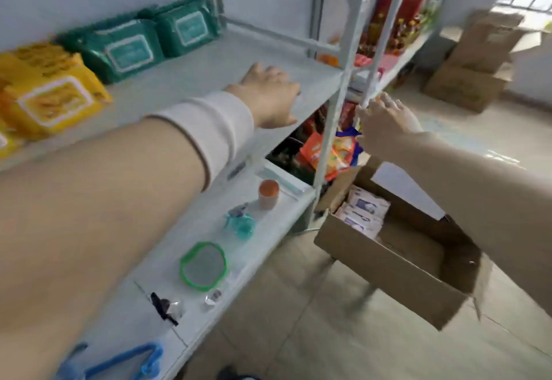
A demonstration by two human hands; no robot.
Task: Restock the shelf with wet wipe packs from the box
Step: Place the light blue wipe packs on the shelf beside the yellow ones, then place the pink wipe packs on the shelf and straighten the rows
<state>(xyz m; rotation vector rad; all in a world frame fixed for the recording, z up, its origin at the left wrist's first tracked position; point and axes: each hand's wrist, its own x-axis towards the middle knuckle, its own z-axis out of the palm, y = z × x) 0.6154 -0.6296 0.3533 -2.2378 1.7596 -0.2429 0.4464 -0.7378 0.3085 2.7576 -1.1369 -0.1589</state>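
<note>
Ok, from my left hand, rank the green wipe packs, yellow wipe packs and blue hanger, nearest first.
1. Green wipe packs: same shelf, back-left of left hand.
2. Yellow wipe packs: same shelf, further left.
3. Blue hanger: lower shelf, bottom left.

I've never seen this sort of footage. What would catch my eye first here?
Two bare arms fill the view: the left hand reaches over a bare stretch of the upper shelf, the right hand is up by a shelf post. Bright green wipe packs and yellow wipe packs sit at the shelf's left. On the floor at lower right stands an open cardboard box with white packs in one end.
</note>
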